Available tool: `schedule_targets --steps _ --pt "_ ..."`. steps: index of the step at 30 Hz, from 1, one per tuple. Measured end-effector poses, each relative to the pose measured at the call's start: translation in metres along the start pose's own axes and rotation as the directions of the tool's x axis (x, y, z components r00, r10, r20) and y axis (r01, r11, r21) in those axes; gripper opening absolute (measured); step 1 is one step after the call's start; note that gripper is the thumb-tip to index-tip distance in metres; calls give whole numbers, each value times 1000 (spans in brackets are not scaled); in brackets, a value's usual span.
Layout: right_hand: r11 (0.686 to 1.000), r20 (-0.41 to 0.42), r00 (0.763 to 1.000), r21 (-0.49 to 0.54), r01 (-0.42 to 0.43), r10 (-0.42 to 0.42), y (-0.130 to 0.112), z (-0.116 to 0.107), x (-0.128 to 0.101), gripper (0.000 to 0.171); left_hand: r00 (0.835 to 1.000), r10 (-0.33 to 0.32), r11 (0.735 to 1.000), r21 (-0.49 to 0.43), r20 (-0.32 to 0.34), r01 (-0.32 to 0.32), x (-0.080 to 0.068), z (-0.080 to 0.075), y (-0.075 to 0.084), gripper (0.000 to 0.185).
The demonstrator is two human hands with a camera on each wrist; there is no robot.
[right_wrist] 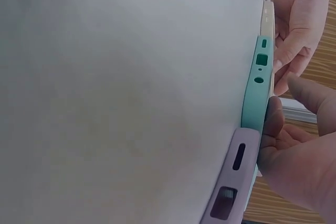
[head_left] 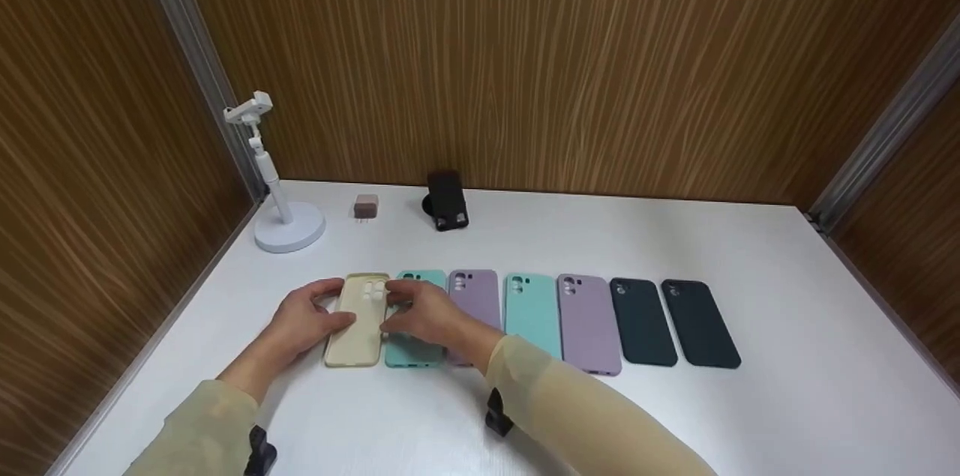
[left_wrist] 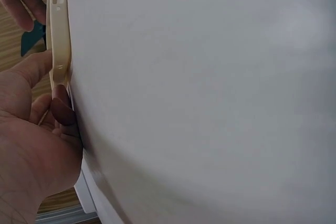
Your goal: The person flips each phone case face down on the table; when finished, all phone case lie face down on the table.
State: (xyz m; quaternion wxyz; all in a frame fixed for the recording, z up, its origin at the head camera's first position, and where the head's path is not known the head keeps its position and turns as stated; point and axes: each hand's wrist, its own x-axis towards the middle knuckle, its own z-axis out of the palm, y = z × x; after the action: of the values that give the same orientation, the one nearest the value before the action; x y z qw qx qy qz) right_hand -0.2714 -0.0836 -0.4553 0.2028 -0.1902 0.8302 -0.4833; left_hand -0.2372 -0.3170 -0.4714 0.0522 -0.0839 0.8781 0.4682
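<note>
Seven phone cases lay in a row across the white table [head_left: 787, 326], and I was working on the one at the nine o'clock end, the beige case [head_left: 358, 320]. My left hand [head_left: 304, 317] held it along its outer long edge, thumb curled over the top face, fingers at the side wall. My right hand [head_left: 424, 311] reached across from three o'clock, fingertips pressing the beige case's inner edge and partly covering the mint case [head_left: 414, 352] just beside it. The left wrist view showed the beige case flat on the table, my thumb [left_wrist: 37, 66] against its rim. I judged the step to be squaring this case up against its neighbour, nearly done. The next move seemed to call for a small sideways nudge with both hands, light enough not to shove the mint case into the lilac case [head_left: 478, 296] beyond it.
</note>
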Motion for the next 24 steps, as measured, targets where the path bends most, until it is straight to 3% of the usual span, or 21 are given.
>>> schedule_targets --steps 11,24 --pt "999 40 999 -20 35 -34 2 0 -1 65 1000 6 1000 -26 11 -6 -2 -2 0 72" --pt "998 47 997 -32 58 -56 5 0 -3 55 998 -45 992 -116 48 50 1 -2 2 72"
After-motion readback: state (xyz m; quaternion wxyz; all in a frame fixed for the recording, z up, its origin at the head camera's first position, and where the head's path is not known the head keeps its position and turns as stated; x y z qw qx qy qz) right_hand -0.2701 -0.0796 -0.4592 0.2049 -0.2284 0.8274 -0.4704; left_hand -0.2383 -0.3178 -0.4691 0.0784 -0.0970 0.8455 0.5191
